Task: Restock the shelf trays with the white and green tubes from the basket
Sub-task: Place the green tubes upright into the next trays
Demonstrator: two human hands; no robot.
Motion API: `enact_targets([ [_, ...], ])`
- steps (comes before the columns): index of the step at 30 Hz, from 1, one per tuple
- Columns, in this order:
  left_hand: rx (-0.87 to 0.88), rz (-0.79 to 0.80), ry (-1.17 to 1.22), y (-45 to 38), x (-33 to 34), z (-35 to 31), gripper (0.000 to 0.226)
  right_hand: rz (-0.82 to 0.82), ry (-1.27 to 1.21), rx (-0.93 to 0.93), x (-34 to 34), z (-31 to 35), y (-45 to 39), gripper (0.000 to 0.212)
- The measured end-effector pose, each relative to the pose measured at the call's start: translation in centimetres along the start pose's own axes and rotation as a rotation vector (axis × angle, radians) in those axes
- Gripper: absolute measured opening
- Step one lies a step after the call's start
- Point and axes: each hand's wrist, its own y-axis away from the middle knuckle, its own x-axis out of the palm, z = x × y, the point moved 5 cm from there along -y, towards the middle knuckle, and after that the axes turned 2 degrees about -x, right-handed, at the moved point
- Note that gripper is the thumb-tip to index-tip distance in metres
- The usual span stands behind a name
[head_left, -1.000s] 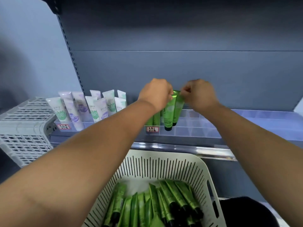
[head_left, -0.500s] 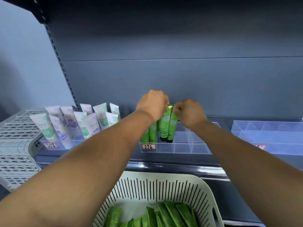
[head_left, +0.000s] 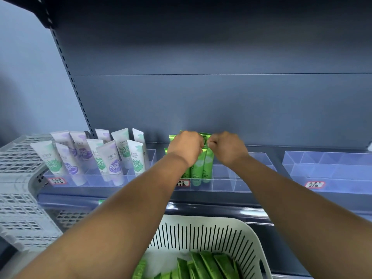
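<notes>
Both hands meet at the back of the middle clear shelf tray [head_left: 223, 185]. My left hand [head_left: 186, 147] and my right hand [head_left: 226, 147] each pinch the top edge of green tubes [head_left: 199, 168] standing cap-down in the tray's left compartments. More green tubes stand behind my left hand, partly hidden. Below, a white slotted basket [head_left: 205, 234] holds several green tubes [head_left: 203, 266] lying flat. The left tray [head_left: 94, 180] carries several white tubes [head_left: 109, 158] with green or purple prints.
An empty clear divided tray [head_left: 330, 168] sits on the shelf at the right. A grey perforated crate [head_left: 18, 186] leans at the left edge. The dark shelf back panel rises behind the trays, and a shelf rail [head_left: 211, 208] runs between trays and basket.
The green tubes have gone down from above the tray into its compartments, with both hands following. The view has tilted up, so less of the basket shows.
</notes>
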Motion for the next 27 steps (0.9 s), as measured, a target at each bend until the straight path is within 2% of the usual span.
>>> enact_targets([
  [2,0.038,-0.04,-0.023,0.5,-0.3,-0.2,0.025,-0.004,0.011,-0.031,-0.2,0.2,0.7,0.021],
  [6,0.11,-0.114,-0.058,2.6,-1.0,0.0,0.037,-0.052,0.028,-0.087,-0.4,1.0,3.5,0.042],
  [10,0.16,-0.115,-0.139,6.3,-0.5,0.9,0.057,-0.012,0.077,-0.126,0.9,2.1,7.4,0.057],
  [14,0.13,-0.039,-0.149,10.4,1.4,2.2,0.07,0.082,0.071,-0.133,3.6,2.9,11.3,0.067],
  [20,0.081,0.106,-0.138,16.0,6.0,4.8,0.074,0.258,0.099,-0.107,8.6,3.3,16.3,0.072],
  [27,-0.03,0.283,-0.097,20.4,11.2,8.1,0.078,0.368,0.084,-0.096,13.8,3.6,19.8,0.075],
])
